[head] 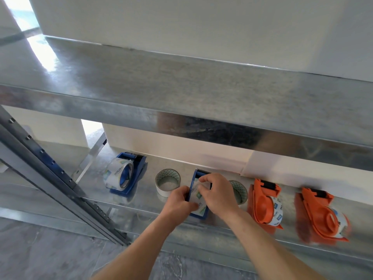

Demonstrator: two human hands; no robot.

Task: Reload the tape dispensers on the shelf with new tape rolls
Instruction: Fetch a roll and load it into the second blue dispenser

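Observation:
A blue tape dispenser [194, 179] stands on the lower metal shelf [149, 166] with a clear tape roll [199, 203] in it. My left hand [180, 201] grips the dispenser's left wall. My right hand [218, 193] lies over the roll, its fingers pinching at the tape near the roll's top. Another blue dispenser [133, 174] to the left holds a clear roll [118, 174]. Two orange dispensers [264, 201] [321, 215] with rolls stand to the right. Empty cardboard cores lie at left [167, 181] and right [240, 190] of my hands.
An upper metal shelf [181, 87] overhangs the lower one, against a white wall. A slotted steel upright [60, 178] slants down at the left. Grey tiled floor shows below the shelf's front edge.

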